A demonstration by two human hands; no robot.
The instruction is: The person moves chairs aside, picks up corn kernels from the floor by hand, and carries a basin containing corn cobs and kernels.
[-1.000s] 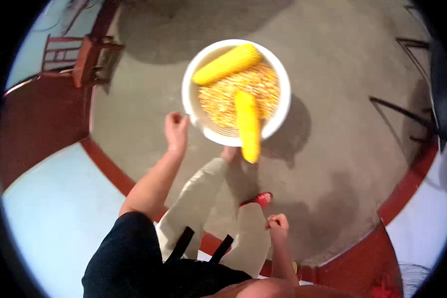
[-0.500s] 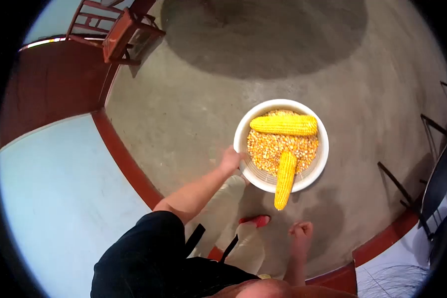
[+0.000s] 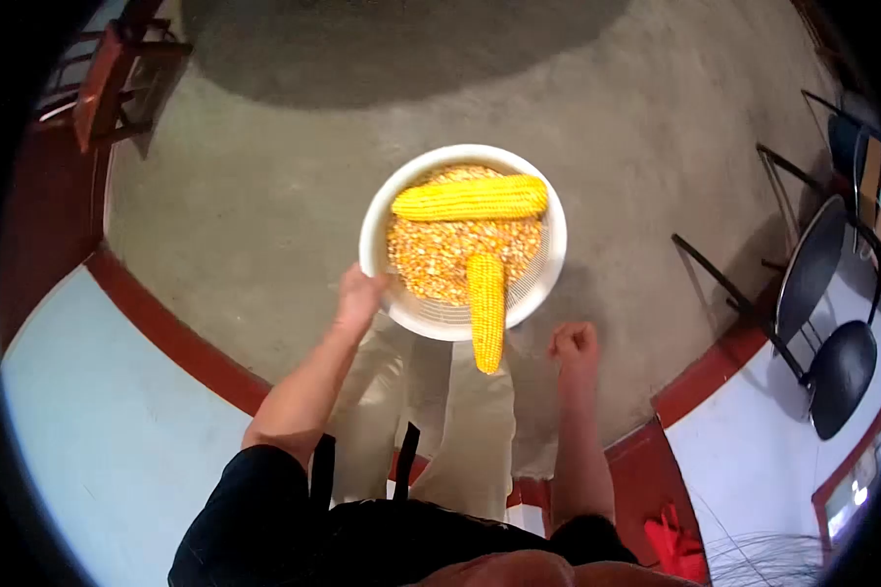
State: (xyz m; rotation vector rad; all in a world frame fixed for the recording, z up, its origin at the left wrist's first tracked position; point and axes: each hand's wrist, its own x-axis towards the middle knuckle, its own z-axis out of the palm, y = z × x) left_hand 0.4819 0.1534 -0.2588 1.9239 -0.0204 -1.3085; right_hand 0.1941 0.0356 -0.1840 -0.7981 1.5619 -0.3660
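My left hand [image 3: 361,294] grips the left rim of a round white plastic basket [image 3: 382,195], holding it above the floor in front of my legs. Loose corn kernels [image 3: 431,256] fill much of its bottom. Across the kernels at the far side lies one yellow corn cob [image 3: 470,200]. A second corn cob [image 3: 486,313] points toward me, its near end sticking out past the basket's near rim. To the right of the basket and apart from it, my right hand [image 3: 574,342] is curled into a loose fist, with nothing visible in it.
A wooden chair [image 3: 105,88] stands at the upper left. On the right, dark woks [image 3: 843,380] and metal bars [image 3: 712,271] are near the wall. Something red [image 3: 673,544] lies at the lower right. The concrete floor [image 3: 255,205] has a dark round patch at the top.
The view has shifted, so the basket and left hand appear farther left and higher. My right fist has come up beside the basket. Both cobs keep their places in the basket.
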